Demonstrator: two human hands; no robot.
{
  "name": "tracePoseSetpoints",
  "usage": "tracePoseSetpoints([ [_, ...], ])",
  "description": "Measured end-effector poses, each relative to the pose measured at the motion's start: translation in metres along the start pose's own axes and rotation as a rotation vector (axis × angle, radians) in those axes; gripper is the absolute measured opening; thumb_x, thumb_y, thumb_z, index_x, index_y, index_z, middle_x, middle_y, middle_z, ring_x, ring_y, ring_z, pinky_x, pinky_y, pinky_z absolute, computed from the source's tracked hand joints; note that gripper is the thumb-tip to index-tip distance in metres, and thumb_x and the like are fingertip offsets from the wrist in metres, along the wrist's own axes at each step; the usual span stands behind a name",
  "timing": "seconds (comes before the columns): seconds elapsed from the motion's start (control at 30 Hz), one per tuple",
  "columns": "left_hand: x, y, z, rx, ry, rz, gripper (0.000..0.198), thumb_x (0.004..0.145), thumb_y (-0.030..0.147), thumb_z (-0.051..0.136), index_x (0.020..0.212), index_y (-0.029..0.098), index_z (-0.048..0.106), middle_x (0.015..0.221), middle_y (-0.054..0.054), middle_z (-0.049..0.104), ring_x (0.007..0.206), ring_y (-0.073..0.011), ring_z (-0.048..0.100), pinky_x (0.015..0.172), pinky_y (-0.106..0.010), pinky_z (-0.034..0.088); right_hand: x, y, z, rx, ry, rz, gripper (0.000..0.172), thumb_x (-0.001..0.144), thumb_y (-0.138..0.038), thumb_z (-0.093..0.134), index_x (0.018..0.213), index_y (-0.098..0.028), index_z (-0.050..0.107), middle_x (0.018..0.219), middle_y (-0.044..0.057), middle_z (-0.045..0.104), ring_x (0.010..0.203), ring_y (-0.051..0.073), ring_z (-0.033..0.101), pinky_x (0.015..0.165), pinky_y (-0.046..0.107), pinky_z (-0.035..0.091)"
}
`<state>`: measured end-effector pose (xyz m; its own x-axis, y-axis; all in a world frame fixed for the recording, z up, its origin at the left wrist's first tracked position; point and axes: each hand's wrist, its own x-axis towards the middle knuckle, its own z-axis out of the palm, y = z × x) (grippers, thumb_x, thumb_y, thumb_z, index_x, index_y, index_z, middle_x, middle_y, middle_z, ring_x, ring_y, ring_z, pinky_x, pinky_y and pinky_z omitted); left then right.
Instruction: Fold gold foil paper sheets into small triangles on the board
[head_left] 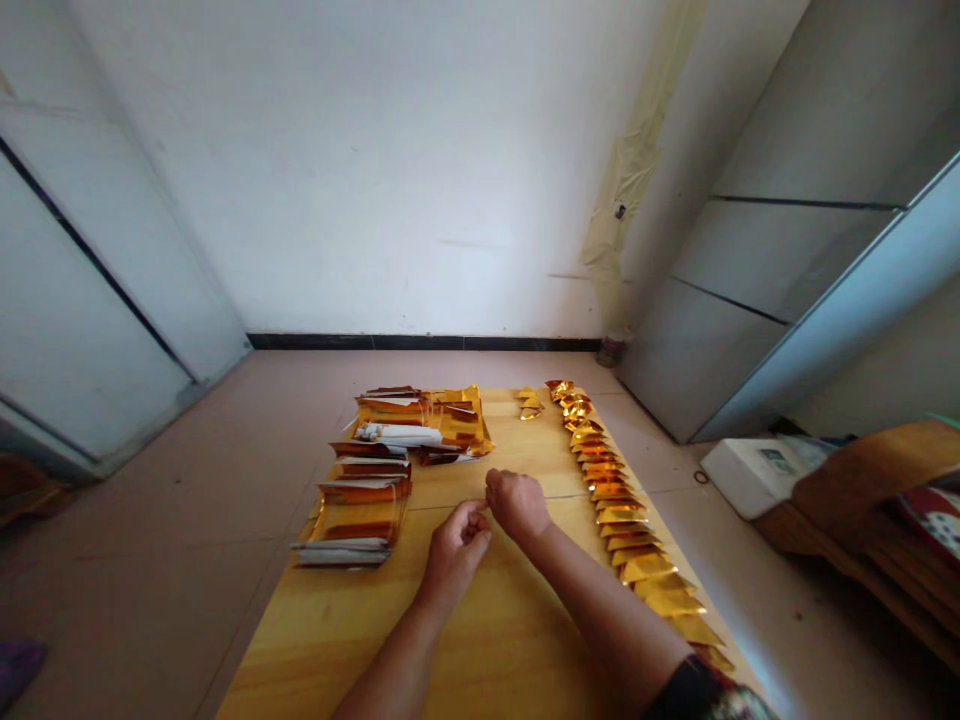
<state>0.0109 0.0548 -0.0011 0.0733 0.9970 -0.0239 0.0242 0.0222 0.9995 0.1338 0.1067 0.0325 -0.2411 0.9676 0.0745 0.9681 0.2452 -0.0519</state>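
Over the middle of a wooden table (510,620), my left hand (456,545) has its fingers curled together, thumb near the fingertips. Just right of it and slightly farther off, my right hand (516,502) is closed, knuckles up. The two hands nearly meet; anything between their fingers is too small or hidden to name. To the left lie stacks of gold and white paper sheets (360,500), with a white bundle (401,435) on the far stack. Folded gold paper pieces (626,530) overlap in a long row along the right edge. A few small gold pieces (529,405) lie at the far edge.
Behind the table stands a white wall (420,200) with a black baseboard. A grey cabinet (750,250) rises at the right. A white box (757,475) rests by a wooden chair (855,490) on the right. A small jar (613,348) stands on the floor near the wall.
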Motion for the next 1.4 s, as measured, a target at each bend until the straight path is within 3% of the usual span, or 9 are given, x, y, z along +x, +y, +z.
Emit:
tracePoseSetpoints([
  [0.1, -0.004, 0.008, -0.002, 0.054, 0.009, 0.036, 0.025, 0.066, 0.021, 0.056, 0.090, 0.015, 0.063, 0.070, 0.000, 0.058, 0.063, -0.0124, 0.053, 0.059, -0.022, 0.041, -0.015, 0.000, -0.001, -0.005, 0.015, 0.011, 0.018, 0.088, -0.019, 0.044, 0.087, -0.020, 0.062, 0.078, 0.006, 0.066, 0.066, 0.015, 0.063, 0.055, 0.020, 0.038],
  [0.2, -0.012, 0.020, -0.010, 0.174, 0.008, 0.123, 0.020, 0.067, 0.020, 0.055, 0.083, 0.017, 0.066, 0.071, -0.001, 0.060, 0.065, -0.0134, 0.054, 0.062, -0.022, 0.042, -0.011, 0.015, -0.005, 0.005, 0.071, 0.053, 0.020, 0.089, -0.017, 0.042, 0.086, -0.020, 0.061, 0.084, 0.007, 0.064, 0.070, 0.014, 0.062, 0.056, 0.020, 0.039],
  [0.3, -0.019, 0.025, -0.020, 0.277, 0.030, 0.189, 0.019, 0.067, 0.020, 0.055, 0.081, 0.019, 0.068, 0.074, -0.003, 0.063, 0.067, -0.0144, 0.056, 0.062, -0.023, 0.042, 0.007, 0.035, -0.009, -0.009, 0.115, 0.144, 0.021, 0.088, -0.017, 0.042, 0.094, -0.021, 0.062, 0.094, 0.011, 0.060, 0.087, 0.020, 0.059, 0.061, 0.023, 0.042],
  [0.43, -0.023, 0.016, -0.025, 0.325, 0.074, 0.189, 0.016, 0.066, 0.021, 0.055, 0.076, 0.019, 0.067, 0.070, -0.002, 0.062, 0.062, -0.0144, 0.055, 0.058, -0.023, 0.042, 0.043, 0.058, -0.008, -0.003, 0.052, 0.348, 0.026, 0.089, -0.032, 0.045, 0.107, -0.023, 0.061, 0.104, 0.013, 0.058, 0.098, 0.027, 0.055, 0.070, 0.035, 0.046],
  [0.67, -0.025, -0.002, -0.019, 0.416, 0.049, 0.240, 0.013, 0.070, 0.019, 0.052, 0.071, 0.019, 0.065, 0.067, -0.002, 0.058, 0.058, -0.0133, 0.053, 0.058, -0.022, 0.040, 0.083, 0.076, 0.011, 0.040, 0.046, 0.560, 0.034, 0.092, -0.027, 0.036, 0.109, -0.016, 0.064, 0.107, 0.019, 0.059, 0.100, 0.030, 0.055, 0.076, 0.044, 0.044],
  [0.8, -0.026, -0.004, -0.018, 0.441, 0.055, 0.264, 0.014, 0.073, 0.019, 0.050, 0.072, 0.019, 0.064, 0.068, -0.002, 0.059, 0.059, -0.0130, 0.053, 0.057, -0.022, 0.040, 0.090, 0.077, 0.018, 0.046, 0.040, 0.558, 0.036, 0.093, -0.026, 0.034, 0.110, -0.014, 0.063, 0.109, 0.022, 0.059, 0.100, 0.030, 0.056, 0.077, 0.046, 0.043],
  [1.03, -0.026, -0.002, -0.023, 0.526, -0.057, 0.263, 0.018, 0.075, 0.019, 0.046, 0.079, 0.017, 0.063, 0.074, -0.004, 0.061, 0.069, -0.0151, 0.058, 0.063, -0.023, 0.044, 0.097, 0.077, 0.016, 0.039, 0.014, 0.572, 0.036, 0.093, -0.018, 0.032, 0.111, -0.012, 0.063, 0.108, 0.022, 0.060, 0.098, 0.031, 0.057, 0.079, 0.048, 0.041],
  [1.4, -0.029, -0.001, -0.022, 0.509, -0.058, 0.253, 0.018, 0.077, 0.022, 0.045, 0.078, 0.017, 0.062, 0.075, -0.004, 0.061, 0.070, -0.0151, 0.057, 0.065, -0.024, 0.044, 0.098, 0.082, 0.014, 0.016, -0.024, 0.588, 0.038, 0.093, -0.016, 0.029, 0.110, -0.012, 0.063, 0.109, 0.022, 0.060, 0.098, 0.031, 0.058, 0.079, 0.047, 0.040],
])
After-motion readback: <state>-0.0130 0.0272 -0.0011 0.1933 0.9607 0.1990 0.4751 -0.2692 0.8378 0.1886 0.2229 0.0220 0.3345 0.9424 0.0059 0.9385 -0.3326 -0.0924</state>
